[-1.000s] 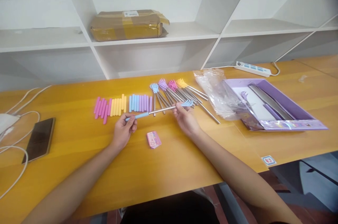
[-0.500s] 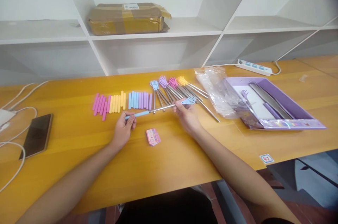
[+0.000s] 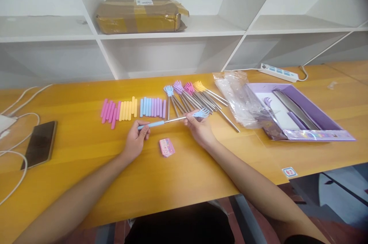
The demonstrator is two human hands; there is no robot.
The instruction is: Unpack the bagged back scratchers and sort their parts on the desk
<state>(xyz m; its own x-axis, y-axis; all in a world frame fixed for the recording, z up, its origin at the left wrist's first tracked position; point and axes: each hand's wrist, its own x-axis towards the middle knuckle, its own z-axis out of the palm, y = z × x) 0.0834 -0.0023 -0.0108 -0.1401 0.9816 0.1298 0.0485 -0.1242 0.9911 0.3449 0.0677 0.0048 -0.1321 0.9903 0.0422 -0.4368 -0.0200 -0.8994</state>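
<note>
A blue back scratcher (image 3: 172, 120) with a metal shaft is held level above the table between both hands. My left hand (image 3: 137, 136) is closed around its blue handle. The fingers of my right hand (image 3: 198, 127) pinch the shaft just below the claw-shaped head. Behind them lie several metal rods with claw heads (image 3: 189, 90) in blue, purple, pink and yellow. To their left, handle sleeves (image 3: 132, 109) lie in rows of pink, yellow, blue and purple. A small stack of pink printed cards (image 3: 166, 147) rests in front of the hands.
At the right stands a purple open box (image 3: 301, 135) holding a purple claw piece and a long grey item. Clear plastic bags (image 3: 235, 98) lie beside it. A phone (image 3: 40, 144) and white cables are at the left. A power strip (image 3: 278, 72) lies by the shelf, which bears a taped carton (image 3: 140, 16).
My right hand has moved slightly left and down along with the claw head, which now shows turned to another angle. The shaft between the hands looks shorter. My left hand keeps its grip.
</note>
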